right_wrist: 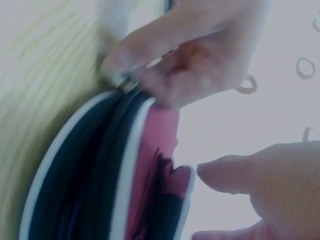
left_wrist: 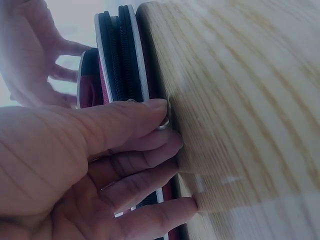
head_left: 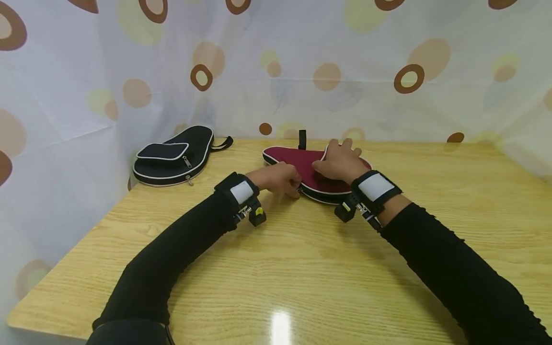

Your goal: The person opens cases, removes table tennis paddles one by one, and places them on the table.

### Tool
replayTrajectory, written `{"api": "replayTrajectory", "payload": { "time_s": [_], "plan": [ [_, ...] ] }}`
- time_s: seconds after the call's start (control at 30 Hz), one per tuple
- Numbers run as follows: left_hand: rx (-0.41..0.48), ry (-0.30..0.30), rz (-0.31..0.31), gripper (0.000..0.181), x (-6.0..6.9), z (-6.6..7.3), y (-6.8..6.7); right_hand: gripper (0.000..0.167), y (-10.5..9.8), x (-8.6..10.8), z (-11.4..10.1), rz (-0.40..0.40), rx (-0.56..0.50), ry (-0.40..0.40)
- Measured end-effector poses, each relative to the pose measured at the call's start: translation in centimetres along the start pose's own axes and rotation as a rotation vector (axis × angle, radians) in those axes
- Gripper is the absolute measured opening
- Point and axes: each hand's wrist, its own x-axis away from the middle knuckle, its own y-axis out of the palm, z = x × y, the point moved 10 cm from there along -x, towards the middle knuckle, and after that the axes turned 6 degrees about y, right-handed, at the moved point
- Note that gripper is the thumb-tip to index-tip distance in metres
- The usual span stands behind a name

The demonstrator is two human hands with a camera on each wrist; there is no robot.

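A dark red case (head_left: 297, 159) with white piping and a black zippered side lies on the wooden table. My left hand (head_left: 280, 179) is at its front edge; in the left wrist view the thumb and index finger of this hand (left_wrist: 100, 150) pinch a metal zipper pull (left_wrist: 162, 124). Two zipper tracks (left_wrist: 120, 55) run along the side above the pinch. My right hand (head_left: 341, 163) rests over the case's right part, fingers spread along the raised pocket edge. In the right wrist view, the thumb of that hand (right_wrist: 280, 190) is beside the pocket's white rim (right_wrist: 186, 200).
A black case (head_left: 194, 158) with white piping, a small front pocket and a wrist strap lies at the table's back left. A black loop (head_left: 302, 140) stands up behind the red case. A patterned curtain (head_left: 302, 62) hangs behind the table (head_left: 241, 278).
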Motion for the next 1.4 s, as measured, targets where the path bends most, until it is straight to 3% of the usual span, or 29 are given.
{"api": "replayTrajectory", "payload": {
  "time_s": [0.1,0.33,0.5,0.73,1.13,1.4],
  "plan": [
    [-0.007,0.002,-0.001,0.03,-0.2,0.0,0.1,0.064,0.1,0.4,0.2,0.034,0.077,0.039],
    [-0.006,-0.001,-0.003,0.032,-0.3,-0.1,0.2,0.057,0.5,0.9,-0.4,0.046,0.262,0.008],
    [0.01,-0.003,0.001,0.033,-0.1,-0.1,0.1,0.057,0.5,0.8,-0.7,0.046,0.288,0.013],
    [0.012,-0.004,0.005,0.032,0.0,0.0,0.0,0.055,1.5,0.0,-0.7,-0.035,0.279,0.026],
    [0.026,-0.029,0.025,0.031,0.1,-0.3,0.1,0.048,2.7,0.1,-1.5,-0.117,0.377,-0.115],
    [0.022,-0.018,0.052,0.033,0.3,-0.4,-0.3,0.041,2.7,-0.2,-1.1,-0.16,0.319,-0.21]
  ]
}}
